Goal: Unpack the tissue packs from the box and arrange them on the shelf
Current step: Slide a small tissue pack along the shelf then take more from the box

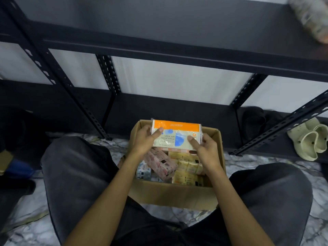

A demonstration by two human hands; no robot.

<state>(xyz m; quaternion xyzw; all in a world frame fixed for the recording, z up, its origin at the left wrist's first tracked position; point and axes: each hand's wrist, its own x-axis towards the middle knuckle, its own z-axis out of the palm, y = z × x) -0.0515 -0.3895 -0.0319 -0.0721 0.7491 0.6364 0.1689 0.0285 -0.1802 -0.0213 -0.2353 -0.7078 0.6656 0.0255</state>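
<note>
**Both hands hold a tissue pack above the open box**

Just below the middle of the frame, a cardboard box point(174, 194) stands open on the marble-patterned floor point(32, 206), between the person's knees in dark trousers. The left hand point(146, 140) and the right hand point(206, 150) together hold one tissue pack point(177, 134) — orange band along its top, pale face with blue shapes and the words "ultra soft facial tissue". It sits over the far part of the box, its top edge level with the far rim. The left hand grips the pack's left end, thumb curled over the front face; the right hand grips the lower right corner, thumb pressed on the front, the other fingers behind the pack and out of sight.

Inside the box lie more packs: a pink patterned pack point(160, 164) tilted at centre-left, a pale blue pack point(143, 172) in the lower left corner, and yellow packs point(189, 170) on the right.

A black metal shelf point(159, 52) runs across the upper half of the frame; a blurred wrapped item point(310, 16) rests on it at the upper right. On the lowest board at the right edge — a pair of cream clogs point(309, 141).
</note>
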